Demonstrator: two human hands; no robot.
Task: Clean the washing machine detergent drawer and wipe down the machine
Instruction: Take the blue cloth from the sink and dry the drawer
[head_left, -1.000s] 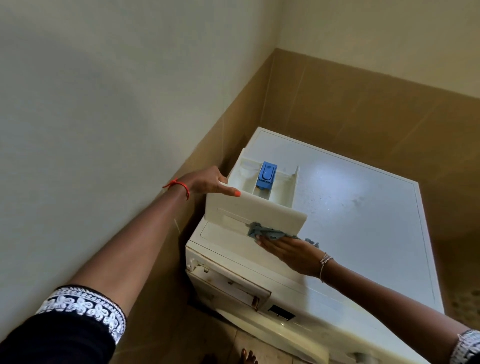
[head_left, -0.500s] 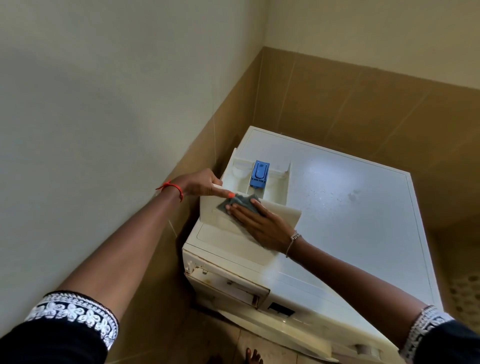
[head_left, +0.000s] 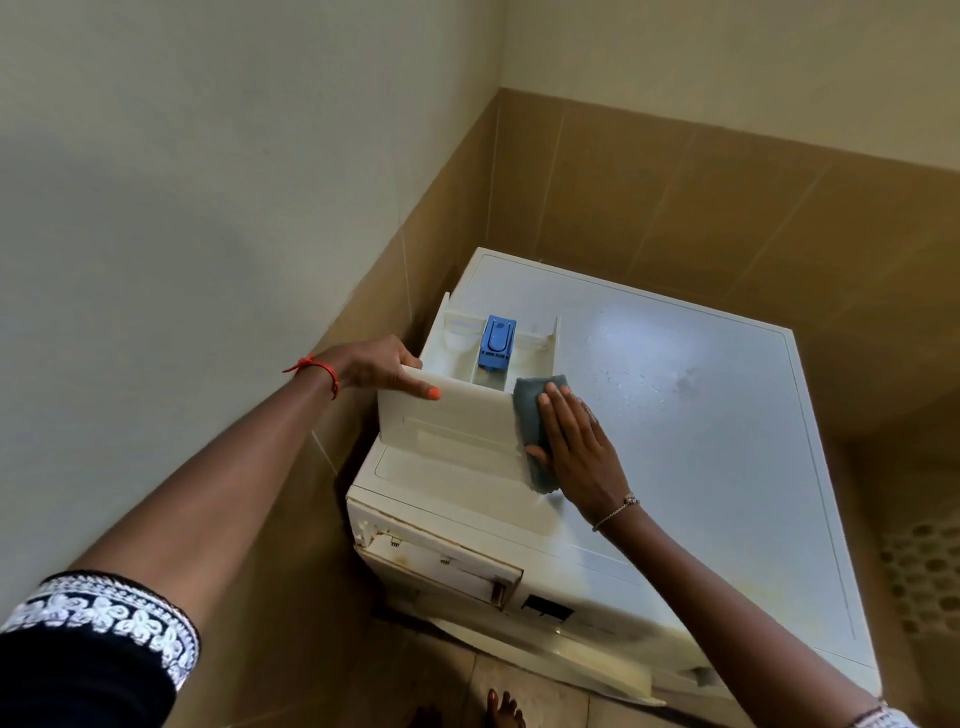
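Head view: detergent drawer rests atop the washing machine, left side. My left hand grips its corner to steady it; my right hand, fingers flat, presses the cloth against its right end.

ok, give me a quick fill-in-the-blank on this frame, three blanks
1. The left hand grips the drawer, which sits on top of the ____.
2. The right hand presses a ____ against the drawer's front.
3. The insert inside the drawer is coloured ____.
Missing: washing machine; cloth; blue.
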